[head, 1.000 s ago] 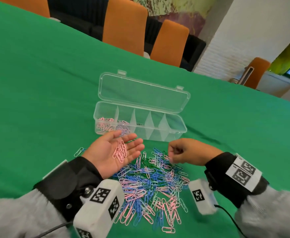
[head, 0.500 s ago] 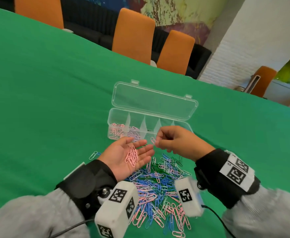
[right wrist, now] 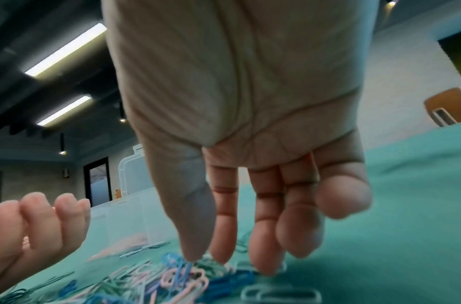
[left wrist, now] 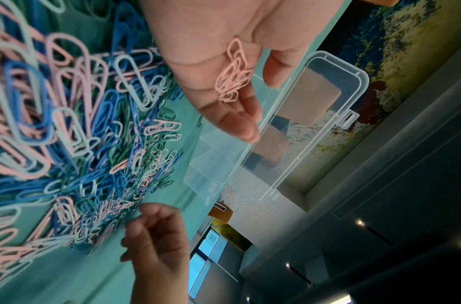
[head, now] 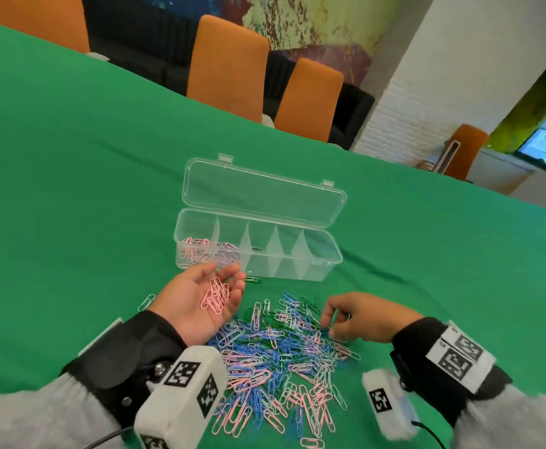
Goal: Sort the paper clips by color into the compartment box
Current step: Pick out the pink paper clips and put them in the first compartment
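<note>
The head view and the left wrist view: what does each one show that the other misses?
Only the head view shows the compartment box dividers with pink clips in the leftmost compartment, plus both wrist cameras. Only the left wrist view shows the ceiling lights and the left palm close up. Both show the left hand cradling pink clips, the right hand over the mixed pile, and the open lid.

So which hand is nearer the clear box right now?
Left. The left hand is just in front of the box, holding pink clips; the right hand is lower, over the clip pile.
</note>
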Action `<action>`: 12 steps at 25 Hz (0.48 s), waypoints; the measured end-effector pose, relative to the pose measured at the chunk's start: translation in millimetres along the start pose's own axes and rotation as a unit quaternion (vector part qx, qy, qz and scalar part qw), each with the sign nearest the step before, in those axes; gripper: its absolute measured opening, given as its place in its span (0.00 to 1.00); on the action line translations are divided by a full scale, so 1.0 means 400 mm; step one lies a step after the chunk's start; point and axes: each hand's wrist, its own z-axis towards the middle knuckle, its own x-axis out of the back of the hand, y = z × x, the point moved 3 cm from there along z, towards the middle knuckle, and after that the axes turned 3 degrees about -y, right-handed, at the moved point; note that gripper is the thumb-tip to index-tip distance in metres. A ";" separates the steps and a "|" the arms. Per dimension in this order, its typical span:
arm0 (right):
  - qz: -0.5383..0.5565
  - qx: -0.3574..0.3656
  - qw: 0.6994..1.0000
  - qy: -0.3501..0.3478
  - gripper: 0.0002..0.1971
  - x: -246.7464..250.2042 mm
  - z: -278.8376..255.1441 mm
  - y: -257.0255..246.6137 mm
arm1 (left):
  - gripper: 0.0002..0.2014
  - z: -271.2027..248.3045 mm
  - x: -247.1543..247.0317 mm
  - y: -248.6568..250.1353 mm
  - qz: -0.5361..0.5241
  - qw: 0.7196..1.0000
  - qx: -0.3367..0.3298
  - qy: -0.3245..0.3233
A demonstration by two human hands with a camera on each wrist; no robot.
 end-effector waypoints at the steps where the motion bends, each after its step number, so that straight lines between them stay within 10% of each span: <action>1: 0.002 -0.001 1.000 -0.003 0.07 -0.011 -0.001 0.006 | 0.19 -0.004 -0.004 0.002 0.000 1.000 -0.005 -0.001; 12: -0.063 0.049 0.995 0.058 0.09 -0.046 0.001 -0.050 | 0.18 -0.009 -0.002 -0.002 0.052 0.998 -0.023 0.010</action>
